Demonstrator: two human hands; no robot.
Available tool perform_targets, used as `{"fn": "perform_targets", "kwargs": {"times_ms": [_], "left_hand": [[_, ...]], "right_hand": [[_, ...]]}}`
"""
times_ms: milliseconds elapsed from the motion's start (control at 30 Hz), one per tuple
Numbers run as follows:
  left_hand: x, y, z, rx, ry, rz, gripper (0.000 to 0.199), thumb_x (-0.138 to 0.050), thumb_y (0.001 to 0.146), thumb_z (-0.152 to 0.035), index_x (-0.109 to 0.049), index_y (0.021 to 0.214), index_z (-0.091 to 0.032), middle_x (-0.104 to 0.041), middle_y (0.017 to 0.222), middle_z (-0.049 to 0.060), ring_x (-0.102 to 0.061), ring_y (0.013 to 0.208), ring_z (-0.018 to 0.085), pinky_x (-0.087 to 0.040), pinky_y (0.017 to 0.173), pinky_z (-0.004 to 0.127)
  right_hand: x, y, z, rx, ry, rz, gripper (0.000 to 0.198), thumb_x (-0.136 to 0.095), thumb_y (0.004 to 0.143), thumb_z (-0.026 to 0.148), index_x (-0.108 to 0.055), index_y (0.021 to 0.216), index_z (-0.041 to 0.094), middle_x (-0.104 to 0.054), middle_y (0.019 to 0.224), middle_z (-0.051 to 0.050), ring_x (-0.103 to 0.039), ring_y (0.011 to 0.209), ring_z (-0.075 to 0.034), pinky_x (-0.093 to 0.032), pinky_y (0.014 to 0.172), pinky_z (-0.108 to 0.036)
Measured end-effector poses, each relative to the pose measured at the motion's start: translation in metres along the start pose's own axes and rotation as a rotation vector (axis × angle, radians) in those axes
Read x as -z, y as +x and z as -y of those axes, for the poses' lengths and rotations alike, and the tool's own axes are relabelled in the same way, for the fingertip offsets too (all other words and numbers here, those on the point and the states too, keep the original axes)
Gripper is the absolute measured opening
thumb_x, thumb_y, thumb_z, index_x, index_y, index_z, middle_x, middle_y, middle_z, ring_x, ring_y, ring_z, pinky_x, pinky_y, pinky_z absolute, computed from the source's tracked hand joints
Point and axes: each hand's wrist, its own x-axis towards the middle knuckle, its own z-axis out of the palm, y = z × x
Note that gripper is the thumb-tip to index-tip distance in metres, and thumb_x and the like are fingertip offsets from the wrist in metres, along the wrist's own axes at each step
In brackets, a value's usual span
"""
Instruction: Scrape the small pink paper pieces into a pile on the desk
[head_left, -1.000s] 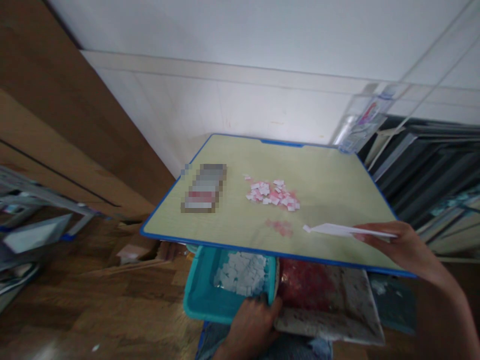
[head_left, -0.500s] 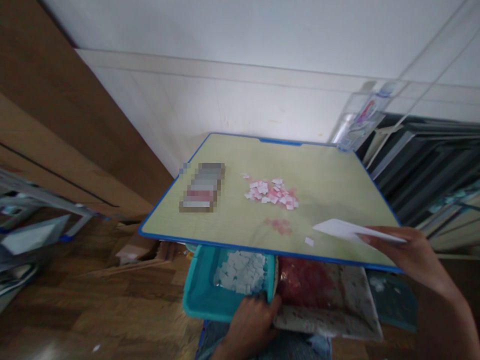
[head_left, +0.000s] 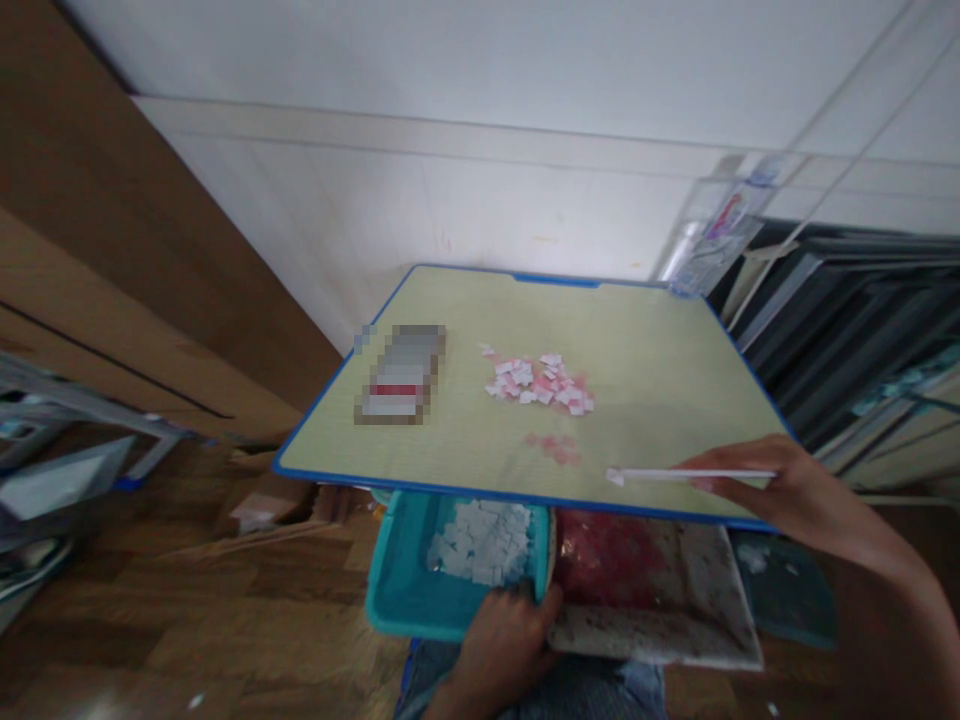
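Observation:
My right hand (head_left: 780,490) pinches a thin white flat piece like a card or scraper (head_left: 675,474), seen almost edge-on, low over the right front of the table. Its far tip meets or overlaps a small white square chip (head_left: 616,477); I cannot tell whether they touch. A loose heap of white chips (head_left: 574,398) lies mid-table on pink stains. Below the front edge, my left hand (head_left: 510,625) is closed at the near right corner of a teal basin (head_left: 409,605), its fingers over the rim and its thumb by the stained tray (head_left: 652,640).
The pale folding table (head_left: 450,450) has a blue edge. A blurred-out phone-like object (head_left: 405,375) lies at its left. White chips (head_left: 484,540) fill part of the basin. A clear bottle (head_left: 724,230) stands at the back right, near dark stacked panels (head_left: 847,290).
My right hand has moved slightly left and tilted the white flat piece from showing its face to edge-on, bringing its tip to the lone chip. My left hand stays put.

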Motion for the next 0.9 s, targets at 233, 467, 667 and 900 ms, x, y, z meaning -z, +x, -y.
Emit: {"fn": "perform_targets", "kwargs": {"times_ms": [233,467,667,900], "left_hand": [[0.002,0.001,0.0,-0.012,-0.003,-0.006,0.033,-0.051,0.076,-0.032,-0.048,0.107,-0.02,-0.057,0.086,0.011,-0.055,0.074,0.027,-0.041,0.061,0.035],[0.0,0.0,0.0,-0.009,-0.004,-0.015,0.038,-0.051,0.077,-0.032,-0.044,0.112,-0.019,-0.057,0.086,0.012,-0.055,0.074,0.028,-0.041,0.061,0.036],[0.002,0.0,-0.001,-0.017,-0.015,-0.015,0.03,-0.05,0.077,-0.033,-0.048,0.104,-0.019,-0.057,0.085,0.011,-0.054,0.075,0.027,-0.04,0.063,0.036],[0.001,0.0,-0.001,-0.02,0.023,-0.017,0.035,-0.049,0.078,-0.032,-0.045,0.11,-0.018,-0.057,0.083,0.011,-0.055,0.074,0.027,-0.041,0.062,0.036]], "right_hand": [[0.006,0.029,0.016,0.115,-0.059,0.12,0.024,-0.05,0.078,0.029,-0.068,0.091,0.019,-0.07,0.084,-0.005,-0.064,0.073,-0.017,-0.048,0.064,-0.024],[0.002,0.051,0.038,0.268,-0.063,0.217,0.022,-0.051,0.078,0.031,-0.07,0.081,0.021,-0.07,0.078,-0.003,-0.064,0.068,-0.016,-0.046,0.06,-0.023],[-0.011,0.058,0.043,0.31,-0.005,0.257,0.023,-0.05,0.079,0.03,-0.068,0.085,0.018,-0.069,0.074,-0.004,-0.06,0.06,-0.013,-0.042,0.055,-0.022],[-0.072,0.1,0.069,0.388,0.206,0.119,0.023,-0.049,0.078,0.03,-0.068,0.079,0.018,-0.064,0.06,0.0,-0.051,0.053,-0.009,-0.037,0.05,-0.02]]}}
